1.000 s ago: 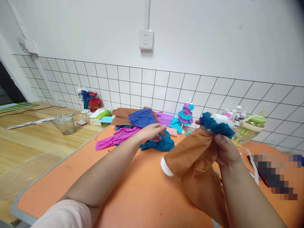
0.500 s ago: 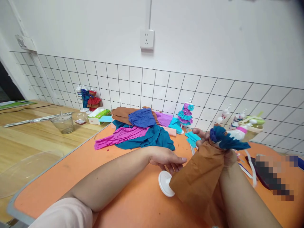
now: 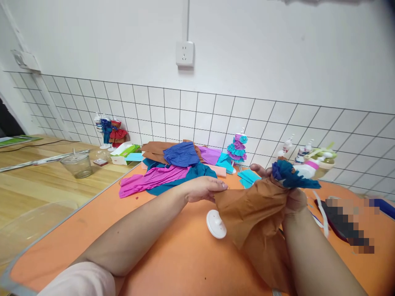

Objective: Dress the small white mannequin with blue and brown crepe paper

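A small white dress-form mannequin (image 3: pixel 308 169) lies tilted across my right hand, its neck to the right and its round white base (image 3: pixel 216 224) to the left. It wears a brown crepe-paper skirt (image 3: pixel 253 209), a ruffled dark blue and teal band (image 3: pixel 291 174) and a pink strip near the top. My right hand (image 3: pixel 296 200) is closed around the form from behind, mostly hidden by the paper. With thumb on top, my left hand (image 3: pixel 205 189) pinches the skirt's hem; its other fingers are partly covered.
Crumpled crepe paper in magenta (image 3: pixel 154 179), blue (image 3: pixel 182 154) and brown lies at the table's back. Behind it stand a purple-and-turquoise dressed form (image 3: pixel 238 147) and, at left, several others (image 3: pixel 115 133). A clear cup (image 3: pixel 77 164) and tissue box (image 3: pixel 123 154) sit left; scissors-like dark object (image 3: pixel 342 220) right.
My left hand has moved up and left and now grips the skirt's hem. The skirt is spread wider, and more of the white base shows.
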Action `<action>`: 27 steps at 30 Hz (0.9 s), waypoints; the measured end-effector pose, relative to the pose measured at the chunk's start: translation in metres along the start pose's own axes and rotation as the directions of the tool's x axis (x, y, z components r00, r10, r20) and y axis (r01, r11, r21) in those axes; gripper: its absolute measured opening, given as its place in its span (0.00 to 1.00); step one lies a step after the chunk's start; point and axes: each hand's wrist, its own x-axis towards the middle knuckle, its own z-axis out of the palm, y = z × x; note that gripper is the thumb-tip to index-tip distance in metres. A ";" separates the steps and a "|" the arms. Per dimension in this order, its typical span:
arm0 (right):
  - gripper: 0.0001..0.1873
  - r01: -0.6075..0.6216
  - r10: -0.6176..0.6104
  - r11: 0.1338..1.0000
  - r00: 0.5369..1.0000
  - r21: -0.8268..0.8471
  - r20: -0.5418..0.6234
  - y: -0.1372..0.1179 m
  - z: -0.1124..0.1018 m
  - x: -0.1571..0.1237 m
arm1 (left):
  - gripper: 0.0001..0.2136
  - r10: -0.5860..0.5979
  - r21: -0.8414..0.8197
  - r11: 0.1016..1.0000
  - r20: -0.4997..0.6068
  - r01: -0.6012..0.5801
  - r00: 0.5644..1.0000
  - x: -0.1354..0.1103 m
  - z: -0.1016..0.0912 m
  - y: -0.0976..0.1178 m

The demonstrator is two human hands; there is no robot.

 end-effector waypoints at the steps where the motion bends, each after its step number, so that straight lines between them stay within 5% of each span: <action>1: 0.30 0.020 -0.020 1.000 1.000 0.017 0.002 0.000 0.001 0.000 | 0.18 0.058 0.086 0.995 -0.058 -0.053 0.997 -0.001 0.000 0.002; 3: 0.31 0.046 -0.046 0.998 0.999 0.039 0.000 0.001 0.005 0.002 | 0.15 0.262 0.305 0.933 -0.212 -0.191 0.941 -0.004 0.004 0.008; 6: 0.30 0.019 -0.018 1.000 1.000 0.022 -0.016 0.005 0.018 0.008 | 0.14 0.560 0.497 0.788 -0.336 -0.362 0.758 -0.016 0.015 0.020; 7: 0.28 -0.007 0.007 1.000 1.000 0.013 -0.004 0.006 0.024 0.010 | 0.14 0.599 0.510 0.764 -0.332 -0.396 0.729 -0.020 0.019 0.024; 11: 0.23 -0.069 0.068 0.998 0.997 0.015 0.041 0.013 0.047 0.014 | 0.16 0.604 0.500 0.758 -0.294 -0.420 0.741 -0.035 0.030 0.034; 18: 0.28 -0.062 0.062 0.998 0.997 -0.010 -0.048 0.022 0.056 0.014 | 0.15 0.548 0.289 0.836 -0.414 -0.466 0.727 -0.033 0.032 0.033; 20: 0.29 -0.084 0.084 0.996 0.996 -0.015 -0.043 0.024 0.056 0.014 | 0.12 0.571 0.351 0.819 -0.411 -0.455 0.710 -0.032 0.031 0.032; 24: 0.30 -0.096 0.093 0.994 0.994 -0.047 -0.056 0.026 0.058 0.014 | 0.08 0.663 0.552 0.731 -0.432 -0.401 0.612 -0.031 0.028 0.030; 27: 0.29 -0.096 0.092 0.994 0.993 -0.045 -0.078 0.025 0.059 0.014 | 0.12 0.635 0.465 0.764 -0.426 -0.447 0.644 -0.028 0.024 0.029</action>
